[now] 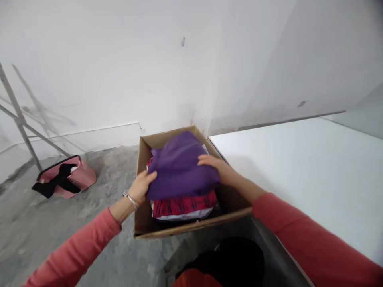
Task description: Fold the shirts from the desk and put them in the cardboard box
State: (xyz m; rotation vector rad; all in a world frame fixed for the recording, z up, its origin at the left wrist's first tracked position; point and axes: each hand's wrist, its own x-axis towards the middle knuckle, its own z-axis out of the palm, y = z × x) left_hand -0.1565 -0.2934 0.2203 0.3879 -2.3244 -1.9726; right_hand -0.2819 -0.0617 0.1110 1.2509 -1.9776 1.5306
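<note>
A folded purple garment (182, 169) lies over the stack inside an open cardboard box (191, 228). My left hand (142, 187) grips its left edge, thumb on top and the other fingers underneath. On the right side, my right hand (217, 167) holds the cloth, its fingers over the top and its lower part hidden. Beneath the purple cloth shows a red plaid garment (185, 205), with a whitish cloth under that. A bracelet circles my left wrist.
A white tabletop (299, 167) adjoins the box on the right. On the concrete floor at the left, a pink basket (86, 175) holds black cloth near a metal frame (22, 123). A white wall rises behind.
</note>
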